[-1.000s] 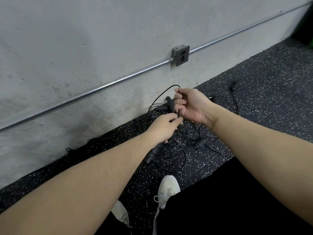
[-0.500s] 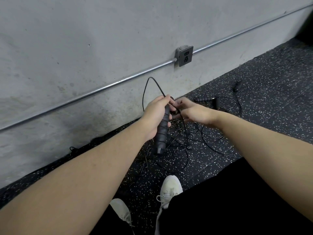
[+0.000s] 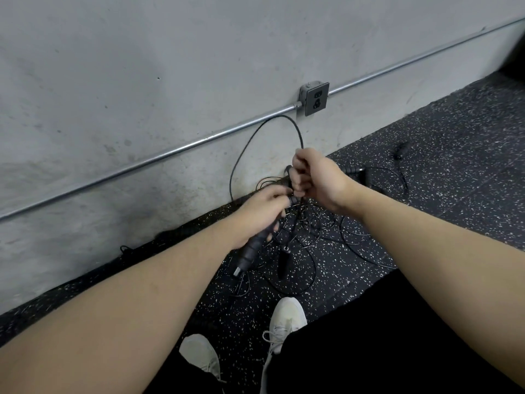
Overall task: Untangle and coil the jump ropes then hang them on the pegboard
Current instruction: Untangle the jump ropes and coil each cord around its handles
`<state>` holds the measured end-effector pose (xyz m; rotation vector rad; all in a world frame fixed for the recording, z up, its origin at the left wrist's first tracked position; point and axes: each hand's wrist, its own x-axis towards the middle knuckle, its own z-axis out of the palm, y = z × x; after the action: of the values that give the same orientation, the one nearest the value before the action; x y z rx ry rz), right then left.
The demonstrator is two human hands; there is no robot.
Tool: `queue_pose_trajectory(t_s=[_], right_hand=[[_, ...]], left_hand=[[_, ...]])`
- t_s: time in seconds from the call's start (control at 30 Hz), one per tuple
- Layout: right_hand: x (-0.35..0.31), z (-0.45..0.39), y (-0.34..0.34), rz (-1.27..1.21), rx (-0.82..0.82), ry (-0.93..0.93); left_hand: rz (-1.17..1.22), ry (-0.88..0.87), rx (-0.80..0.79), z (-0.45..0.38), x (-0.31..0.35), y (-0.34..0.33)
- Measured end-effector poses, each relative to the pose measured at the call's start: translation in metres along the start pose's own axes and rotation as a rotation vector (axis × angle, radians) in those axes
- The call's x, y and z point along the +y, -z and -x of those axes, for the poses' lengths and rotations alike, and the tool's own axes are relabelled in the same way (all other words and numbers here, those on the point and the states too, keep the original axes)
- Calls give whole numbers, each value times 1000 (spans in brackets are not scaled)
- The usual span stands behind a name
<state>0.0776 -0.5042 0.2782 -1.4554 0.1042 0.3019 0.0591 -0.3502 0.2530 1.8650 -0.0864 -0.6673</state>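
The jump ropes (image 3: 301,223) lie in a messy heap on the floor, right where the floor meets the wall. They are thin black cords, all mixed up together. The left hand (image 3: 262,207) is closed around one black handle (image 3: 250,253), and the free end of the handle points down toward the floor. The right hand (image 3: 315,177) is just beside it, with its fingers (image 3: 297,189) curled shut on a thin cord. That cord (image 3: 255,140) goes up in a big loop in front of the wall and comes back down to the heap. Another handle (image 3: 284,260) hangs in the tangle below the hands. One more handle (image 3: 355,170) lies on the floor behind the right wrist.

I think the job has only just started. The ropes are still knotted up. No rope is coiled. No rope is hung up. No pegboard shows here at all, so I cannot tell where it is.

The floor (image 3: 440,166) is black rubber with little white specks. The wall (image 3: 142,66) is plain grey and has some dirty marks low down. A silver pipe (image 3: 170,150) runs along it and meets a grey plug box (image 3: 316,98). Two white shoes (image 3: 287,317) and black trousers show at the bottom.
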Motion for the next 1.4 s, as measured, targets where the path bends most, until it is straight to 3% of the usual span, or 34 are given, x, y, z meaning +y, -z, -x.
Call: queue_pose_trajectory(t_s=[0.1, 0.2, 0.27, 0.33, 0.47, 0.57, 0.67, 0.77, 0.97, 1.03, 1.17, 1.27, 1.33, 1.4], right_hand=[[-10, 4, -7, -262, -25, -12], [-17, 4, -9, -399, 38, -12], [-14, 0, -3, -255, 140, -31], [-7, -2, 5, 72, 169, -63], [8, 6, 19, 433, -20, -168], [8, 12, 22, 716, -214, -117], [7, 11, 13, 814, -260, -41], [5, 8, -2, 695, -193, 38], [0, -1, -19, 478, -45, 74], [-7, -5, -26, 190, 16, 21], [-27, -9, -43, -455, 27, -71], [-39, -13, -52, -737, 11, -85], [-43, -15, -57, -803, 37, -89], [-42, -17, -60, -683, 90, -78]], left_hand=[[-234, -78, -93, 0, -12, -5], [-245, -133, -48, -1, -14, -3], [-188, -132, -15, 1, -10, 1], [-91, -106, 23, 2, -4, 5], [222, -65, 56, 4, 10, 12], [463, -44, 61, 5, 22, 16], [702, -6, 57, 6, 31, 22], [697, -47, 87, 6, 32, 26], [40, -213, 337, 9, 14, 36], [6, -202, 352, 12, 11, 38], [-127, -188, 221, 24, 10, 36], [-155, -220, 167, 27, 11, 37], [-170, -233, 202, 31, 13, 39], [-153, -240, 247, 39, 17, 43]])
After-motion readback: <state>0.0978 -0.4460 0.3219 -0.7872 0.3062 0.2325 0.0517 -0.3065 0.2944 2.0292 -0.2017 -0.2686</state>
